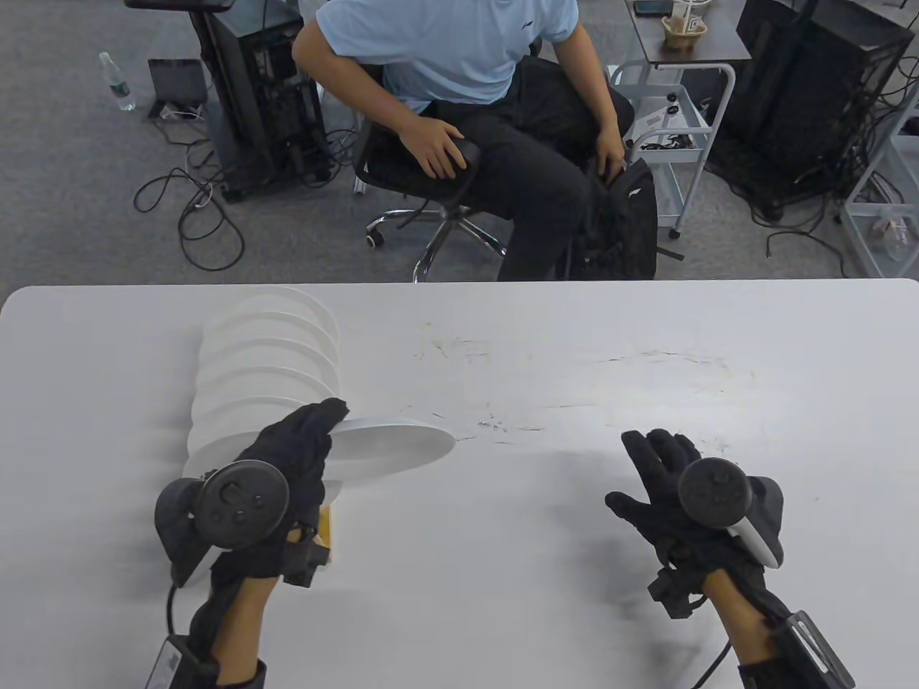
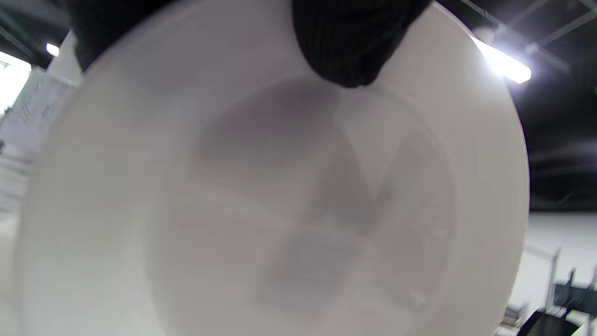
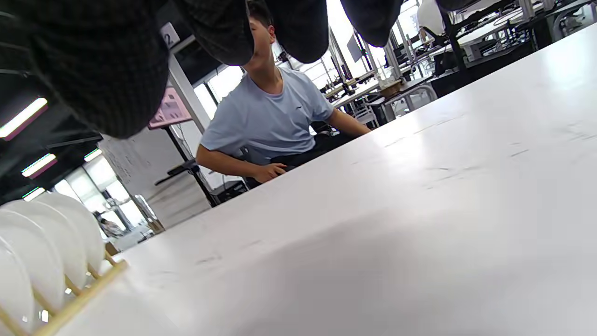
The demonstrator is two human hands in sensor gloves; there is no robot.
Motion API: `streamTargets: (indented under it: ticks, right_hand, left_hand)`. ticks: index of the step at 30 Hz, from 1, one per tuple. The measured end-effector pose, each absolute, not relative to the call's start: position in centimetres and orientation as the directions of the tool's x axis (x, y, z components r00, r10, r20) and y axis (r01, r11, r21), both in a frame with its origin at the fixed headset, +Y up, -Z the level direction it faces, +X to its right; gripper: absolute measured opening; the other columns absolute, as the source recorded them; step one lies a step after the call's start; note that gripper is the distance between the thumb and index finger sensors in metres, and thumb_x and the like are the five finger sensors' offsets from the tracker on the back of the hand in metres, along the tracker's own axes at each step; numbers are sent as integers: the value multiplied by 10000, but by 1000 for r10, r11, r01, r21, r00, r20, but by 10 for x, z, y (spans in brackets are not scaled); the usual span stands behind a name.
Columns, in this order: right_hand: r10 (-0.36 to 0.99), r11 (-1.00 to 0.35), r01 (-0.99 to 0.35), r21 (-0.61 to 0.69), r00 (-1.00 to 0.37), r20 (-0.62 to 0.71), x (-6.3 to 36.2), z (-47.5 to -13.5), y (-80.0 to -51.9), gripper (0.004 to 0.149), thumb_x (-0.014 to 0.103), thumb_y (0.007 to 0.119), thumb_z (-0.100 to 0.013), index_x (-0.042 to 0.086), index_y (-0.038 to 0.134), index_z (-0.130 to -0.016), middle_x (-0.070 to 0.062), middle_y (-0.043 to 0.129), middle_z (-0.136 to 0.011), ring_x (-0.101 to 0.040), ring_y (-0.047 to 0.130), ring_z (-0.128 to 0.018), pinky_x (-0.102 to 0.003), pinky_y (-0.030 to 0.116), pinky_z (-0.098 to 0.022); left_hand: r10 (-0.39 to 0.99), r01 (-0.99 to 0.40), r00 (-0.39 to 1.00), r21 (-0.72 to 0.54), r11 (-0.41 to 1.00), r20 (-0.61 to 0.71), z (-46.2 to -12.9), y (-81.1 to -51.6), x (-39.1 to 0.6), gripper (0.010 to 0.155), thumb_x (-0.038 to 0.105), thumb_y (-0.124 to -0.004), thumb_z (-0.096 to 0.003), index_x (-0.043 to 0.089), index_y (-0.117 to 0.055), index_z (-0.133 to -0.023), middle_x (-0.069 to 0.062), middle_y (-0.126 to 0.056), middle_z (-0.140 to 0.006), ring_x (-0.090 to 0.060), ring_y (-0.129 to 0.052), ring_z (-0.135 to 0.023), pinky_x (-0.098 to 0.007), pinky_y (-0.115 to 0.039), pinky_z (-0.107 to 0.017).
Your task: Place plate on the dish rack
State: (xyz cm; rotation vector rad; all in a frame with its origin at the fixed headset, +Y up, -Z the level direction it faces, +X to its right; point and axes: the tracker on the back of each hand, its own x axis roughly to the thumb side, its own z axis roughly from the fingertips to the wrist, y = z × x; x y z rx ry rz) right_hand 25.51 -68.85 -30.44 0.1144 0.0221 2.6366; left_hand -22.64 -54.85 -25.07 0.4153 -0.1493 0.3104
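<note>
On the left of the table, a wooden dish rack holds a row of upright white plates. The left hand pinches another plate by its rim, raised and nearly flat beside the rack's near end. It is probably ceramic: stiff, smooth, breakable, best gripped at the edge. The right hand hovers spread, holding nothing.

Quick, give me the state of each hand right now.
Left hand: grips the rim of a white plate held beside the dish rack.
Right hand: open, fingers spread, holding nothing.
</note>
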Motion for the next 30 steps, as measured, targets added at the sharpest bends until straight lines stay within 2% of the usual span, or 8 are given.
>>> streamTargets:
  ticks: [3,6,13,20,22,25,30]
  right_hand:
    - [507,-862,-504,52,-860,56,260,-307,-691,796,483,802,-462,240,408,-1109,-160,293,-1187,-568,266,-1059,-775,267,-700]
    - [503,-864,-500,59,-863,45,261,-308,-692,795,479,799,-464,236,400,-1109,-162,285,-1186,-568,258,-1060,-775,263,-700]
    - [498,-865,-493,88,-867,35,259,-308,-693,799,472,788,-472,223,376,-1111,-171,257,-1184,-572,230,-1054,-776,247,-695]
    - [486,-869,-481,117,-874,19,259,-309,-694,802,467,785,-475,219,363,-1111,-174,237,-1183,-573,201,-1051,-777,225,-693]
    - [484,-869,-479,123,-875,19,258,-309,-695,804,467,784,-475,219,361,-1112,-173,235,-1183,-574,195,-1051,-776,220,-692]
    - [480,-871,-474,130,-877,16,258,-309,-695,803,468,780,-477,218,358,-1112,-174,229,-1183,-574,182,-1049,-777,210,-690]
    - [471,-873,-466,145,-882,2,258,-309,-695,803,471,771,-482,217,345,-1113,-178,206,-1182,-575,149,-1045,-778,184,-686]
  left_hand:
    - [153,-191,978,323,927,140,-249,-545,-241,456,233,-787,-482,312,-858,-925,-27,-953,-895,-401,-1025,-740,-591,-858,-521]
    - [113,-131,990,272,953,82,-249,-553,-253,454,232,-792,-481,310,-864,-922,-29,-955,-893,-399,-1027,-735,-587,-858,-519]
    - [52,-48,998,171,984,-17,-260,-596,-272,452,233,-814,-475,300,-878,-917,-39,-960,-892,-402,-1026,-742,-577,-855,-525]
    - [46,-42,998,86,995,-44,-274,-631,-278,449,242,-834,-463,311,-886,-904,-32,-951,-901,-388,-1010,-765,-557,-824,-563]
    - [74,-68,996,108,992,-56,-275,-634,-279,449,240,-832,-465,297,-884,-907,-39,-944,-906,-392,-1000,-773,-564,-813,-571]
    - [85,-79,994,83,993,-70,-275,-632,-280,467,271,-827,-477,273,-848,-943,-50,-917,-933,-406,-974,-799,-570,-793,-591]
    - [168,-157,979,108,982,-112,-260,-612,-284,609,478,-762,-494,248,-729,-1057,-118,-772,-1064,-506,-808,-929,-634,-690,-650]
